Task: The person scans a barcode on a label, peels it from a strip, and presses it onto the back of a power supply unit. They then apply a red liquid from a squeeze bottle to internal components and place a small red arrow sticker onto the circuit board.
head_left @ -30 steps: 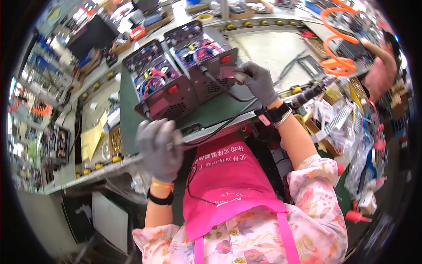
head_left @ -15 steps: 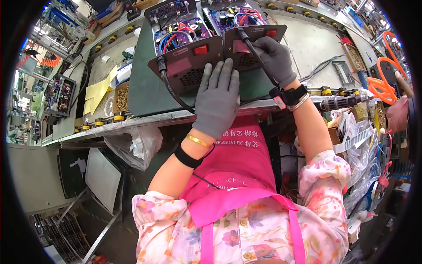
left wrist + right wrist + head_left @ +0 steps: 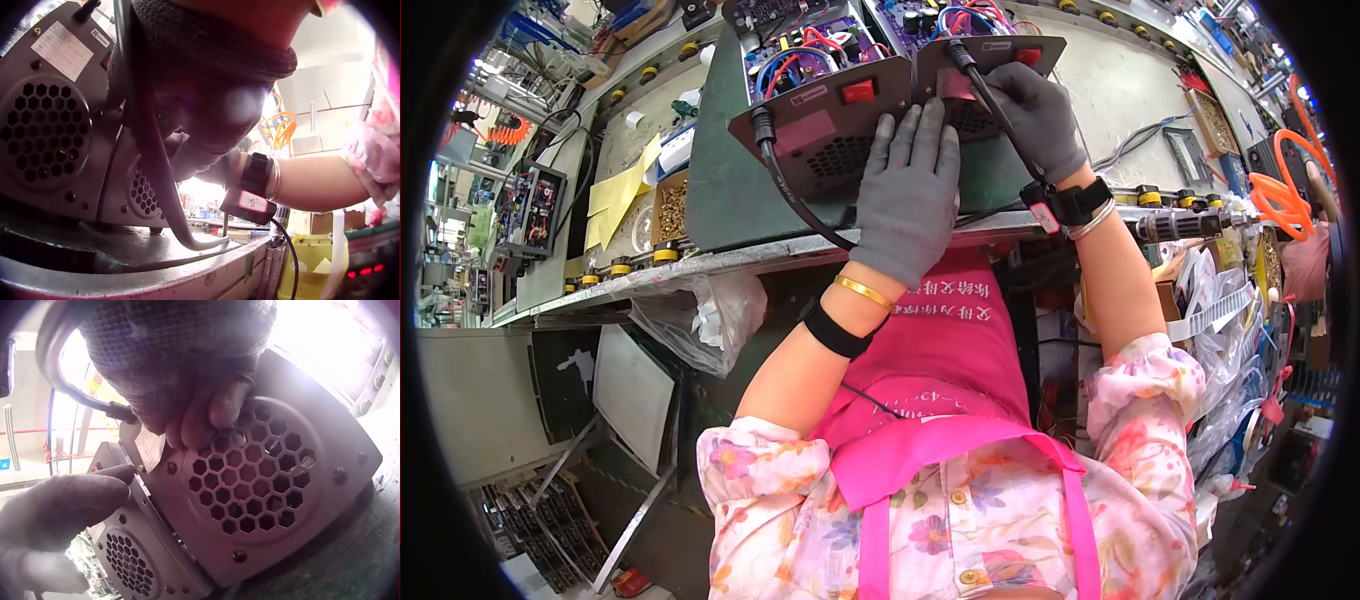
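Observation:
Two dark metal units stand side by side, the left unit [image 3: 825,125] and the right unit [image 3: 995,65], their circuit boards showing. My left hand [image 3: 910,195] lies with fingers extended, its fingertips at the seam between their front panels. At the right unit, my right hand [image 3: 1035,120] has curled fingers at the right edge of a pinkish label [image 3: 953,82]. The right wrist view shows those fingers [image 3: 200,422] over the honeycomb vent, beside the label [image 3: 150,450], whose gripped edge is partly hidden. A black cable [image 3: 775,170] is plugged into each panel.
The units rest on a green mat [image 3: 720,190]. Yellow paper [image 3: 620,200] and a box of small brass parts [image 3: 670,210] lie left. An orange coiled hose [image 3: 1280,200] hangs right; plastic bags [image 3: 725,315] hang below the table edge.
From near the left unit's corner, my left hand has moved right and forward to the seam, fingers straightened. My right hand stays at the label. The head view has shifted.

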A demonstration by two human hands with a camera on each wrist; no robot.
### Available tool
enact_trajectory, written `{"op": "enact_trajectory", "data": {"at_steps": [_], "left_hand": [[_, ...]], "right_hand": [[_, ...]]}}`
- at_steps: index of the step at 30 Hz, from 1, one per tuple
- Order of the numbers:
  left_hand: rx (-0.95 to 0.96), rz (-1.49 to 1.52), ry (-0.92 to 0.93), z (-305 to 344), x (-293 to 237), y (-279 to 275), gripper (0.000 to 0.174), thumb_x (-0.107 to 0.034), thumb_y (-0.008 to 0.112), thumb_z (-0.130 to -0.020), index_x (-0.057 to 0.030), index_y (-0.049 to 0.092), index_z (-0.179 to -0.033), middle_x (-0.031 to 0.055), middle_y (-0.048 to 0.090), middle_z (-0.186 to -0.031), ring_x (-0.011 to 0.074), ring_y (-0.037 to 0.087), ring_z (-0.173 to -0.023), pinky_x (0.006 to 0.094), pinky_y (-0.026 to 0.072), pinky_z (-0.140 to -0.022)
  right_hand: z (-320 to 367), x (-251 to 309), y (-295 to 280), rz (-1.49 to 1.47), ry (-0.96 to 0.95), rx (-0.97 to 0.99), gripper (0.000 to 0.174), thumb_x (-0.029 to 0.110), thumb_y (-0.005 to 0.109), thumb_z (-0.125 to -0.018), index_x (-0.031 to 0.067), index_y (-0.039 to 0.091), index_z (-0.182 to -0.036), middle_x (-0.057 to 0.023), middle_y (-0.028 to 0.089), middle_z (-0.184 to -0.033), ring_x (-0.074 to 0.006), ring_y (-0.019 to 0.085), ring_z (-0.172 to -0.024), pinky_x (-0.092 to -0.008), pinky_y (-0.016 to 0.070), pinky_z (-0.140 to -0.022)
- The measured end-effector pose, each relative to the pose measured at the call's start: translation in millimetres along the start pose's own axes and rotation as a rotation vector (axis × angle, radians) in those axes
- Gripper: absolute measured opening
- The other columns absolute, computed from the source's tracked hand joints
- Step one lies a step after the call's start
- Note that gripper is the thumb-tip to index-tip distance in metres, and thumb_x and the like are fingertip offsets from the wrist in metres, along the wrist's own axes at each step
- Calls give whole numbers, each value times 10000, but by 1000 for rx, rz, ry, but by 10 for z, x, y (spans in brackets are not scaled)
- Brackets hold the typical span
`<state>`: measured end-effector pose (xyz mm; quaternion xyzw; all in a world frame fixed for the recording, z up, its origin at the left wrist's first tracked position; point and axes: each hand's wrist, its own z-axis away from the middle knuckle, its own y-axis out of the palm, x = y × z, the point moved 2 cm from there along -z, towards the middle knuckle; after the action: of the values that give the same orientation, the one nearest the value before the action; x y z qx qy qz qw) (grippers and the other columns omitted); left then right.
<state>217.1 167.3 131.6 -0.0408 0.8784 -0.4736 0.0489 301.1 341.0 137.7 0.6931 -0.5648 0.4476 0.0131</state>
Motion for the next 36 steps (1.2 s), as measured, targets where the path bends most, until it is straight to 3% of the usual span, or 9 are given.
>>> {"op": "enact_trajectory", "data": {"at_steps": [6, 17, 20, 26, 29, 36], "left_hand": [[-16, -71, -17, -12, -23, 83, 578, -200, 669, -708, -34, 501, -1236, 133, 412, -1387, 281, 466, -1194, 418, 379, -982], [4, -156, -33, -67, -50, 194, 593, -226, 655, -717, -30, 495, -1253, 134, 390, -1408, 268, 456, -1208, 418, 369, -988], [24, -190, -34, -73, -51, 221, 599, -239, 651, -724, -30, 490, -1262, 139, 377, -1416, 266, 449, -1215, 418, 366, -988], [90, -228, -41, -41, -90, 246, 606, -251, 663, -715, -36, 495, -1257, 163, 374, -1413, 287, 452, -1204, 424, 374, -966], [106, -254, -27, -47, -128, 218, 581, -250, 666, -712, -34, 518, -1230, 174, 381, -1406, 295, 459, -1190, 423, 381, -950], [52, -308, 15, -79, -120, 226, 494, -228, 673, -681, -35, 591, -1128, 174, 375, -1412, 275, 483, -1134, 392, 423, -862]], "right_hand": [[0, -45, 11, -4, -1, 2, 190, 178, 707, -787, 35, 637, -891, -120, 646, -716, -212, 635, -624, -302, 487, -588], [1, 1, 3, 13, -33, -23, 204, 203, 705, -796, 37, 642, -896, -124, 644, -714, -203, 638, -636, -301, 490, -597], [14, -2, 14, -7, -14, -6, 165, 172, 674, -829, 33, 640, -910, -90, 655, -752, -144, 608, -645, -268, 478, -614], [6, 3, 19, -6, 5, -27, 173, 180, 689, -818, 32, 638, -892, -98, 646, -728, -163, 602, -621, -278, 478, -598], [-7, 15, 5, -20, 21, -11, 202, 208, 693, -799, 43, 643, -904, -135, 637, -731, -246, 626, -650, -317, 490, -615], [-2, 25, -4, -18, 62, -3, 194, 222, 689, -800, 64, 642, -902, -135, 637, -734, -264, 632, -663, -326, 491, -616]]}}
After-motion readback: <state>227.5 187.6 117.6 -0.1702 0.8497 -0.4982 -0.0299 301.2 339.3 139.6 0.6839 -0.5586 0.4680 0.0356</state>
